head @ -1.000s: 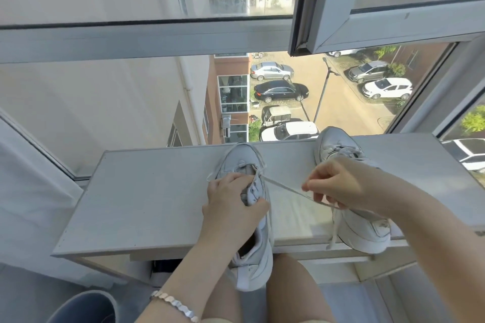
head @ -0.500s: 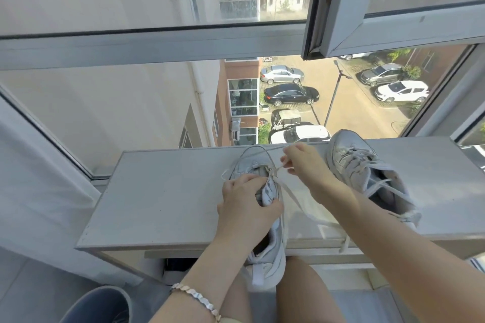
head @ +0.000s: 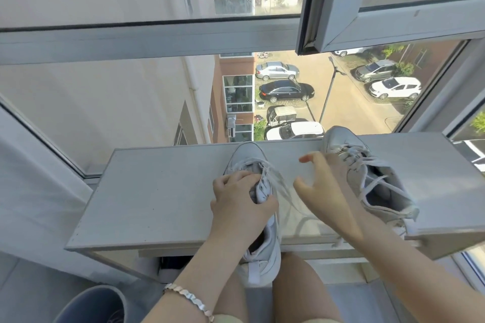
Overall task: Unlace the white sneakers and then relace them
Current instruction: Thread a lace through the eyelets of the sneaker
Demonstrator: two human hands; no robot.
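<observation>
We see the left hand (head: 241, 207) with fingers (head: 233, 178) curled round the tongue of the near sneaker (head: 246, 155), which lies on the worktop (head: 162, 191) with its heel overhanging at 6 o'clock. At its 3 o'clock the right hand (head: 325, 186) spreads its fingers, holding nothing, above the loose lace (head: 282, 190). The second sneaker (head: 338, 140) sits at 2 o'clock.

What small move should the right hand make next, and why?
Probably the right hand, open and holding nothing, should pinch the loose lace lying just left of it and pull it out of an eyelet. The left hand grips the tongue of the sneaker, steadying it.
</observation>
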